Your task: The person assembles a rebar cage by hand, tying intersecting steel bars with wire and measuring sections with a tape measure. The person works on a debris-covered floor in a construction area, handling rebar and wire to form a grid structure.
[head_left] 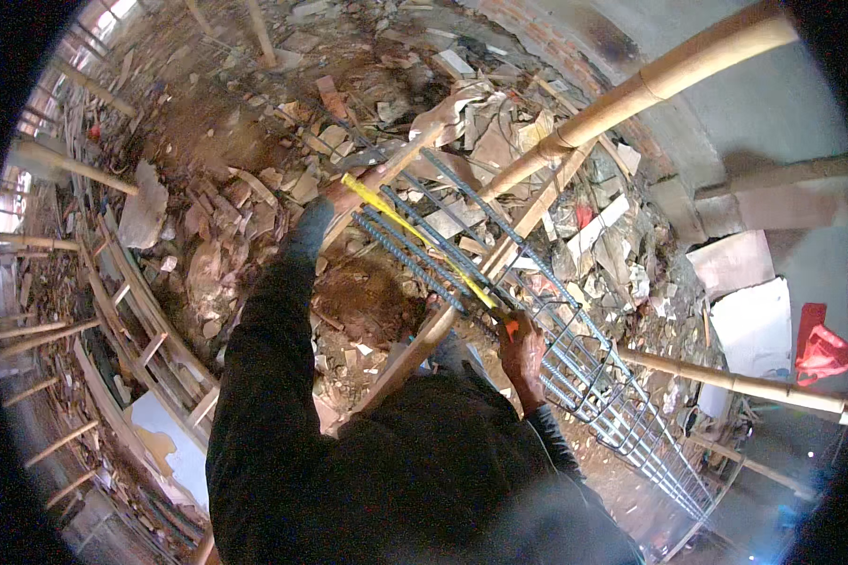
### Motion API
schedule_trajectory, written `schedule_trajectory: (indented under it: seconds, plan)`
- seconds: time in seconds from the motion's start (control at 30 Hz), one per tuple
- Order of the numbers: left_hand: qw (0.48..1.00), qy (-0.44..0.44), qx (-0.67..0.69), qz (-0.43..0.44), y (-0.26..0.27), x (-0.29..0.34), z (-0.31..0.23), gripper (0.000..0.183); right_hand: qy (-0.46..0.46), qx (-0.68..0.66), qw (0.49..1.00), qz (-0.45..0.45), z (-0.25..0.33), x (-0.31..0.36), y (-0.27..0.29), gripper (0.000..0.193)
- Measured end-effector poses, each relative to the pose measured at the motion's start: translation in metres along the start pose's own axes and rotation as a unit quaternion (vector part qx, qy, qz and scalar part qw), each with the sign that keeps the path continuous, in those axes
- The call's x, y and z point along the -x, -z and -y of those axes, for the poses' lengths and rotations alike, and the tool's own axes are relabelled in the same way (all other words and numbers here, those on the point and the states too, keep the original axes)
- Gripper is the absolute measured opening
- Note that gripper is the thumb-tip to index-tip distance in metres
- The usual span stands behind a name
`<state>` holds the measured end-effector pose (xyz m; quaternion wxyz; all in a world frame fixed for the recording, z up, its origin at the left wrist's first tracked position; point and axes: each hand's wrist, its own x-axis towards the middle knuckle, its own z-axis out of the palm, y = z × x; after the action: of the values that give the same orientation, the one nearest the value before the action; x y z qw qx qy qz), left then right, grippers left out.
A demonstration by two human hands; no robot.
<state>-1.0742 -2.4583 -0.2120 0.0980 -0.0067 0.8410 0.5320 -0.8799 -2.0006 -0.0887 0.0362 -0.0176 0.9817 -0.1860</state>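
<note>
Both hands on yellow tape measure stretched along rebar cage: left hand pinching far end, right hand gripping case.

We see ribbed grey steel bars in the rebar cage, matt. Yellow tape measure blade looks smooth and glossy. Bamboo poles are smooth tan. Timber plank is rough sawn wood. Our sleeves are dark matt cloth. Rubble is coarse, dusty masonry.
</note>
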Motion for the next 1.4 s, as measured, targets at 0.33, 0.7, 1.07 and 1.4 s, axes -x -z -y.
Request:
schedule_trajectory:
  seconds: [0.33,0.7,1.07,1.4]
  plan:
    - [0.985,-0.161,0.037,-0.059,-0.011,-0.031,0.036,0.047,0.097,-0.099,0.99,-0.021,-0.002,-0.013,-0.007,0.014]
    - [1.0,-0.01,-0.009,0.014,0.011,-0.002,-0.021,0.063,0.01,-0.097,0.995,-0.002,0.002,-0.018,-0.013,0.016]
    - [0.982,-0.074,0.172,0.033,-0.003,-0.016,0.016,0.035,0.023,-0.081,0.995,0.044,0.015,-0.026,0.002,0.028]
    - [0.999,-0.038,0.023,-0.026,0.008,0.005,-0.033,0.049,-0.177,-0.27,0.945,0.049,0.019,-0.023,0.019,0.033]
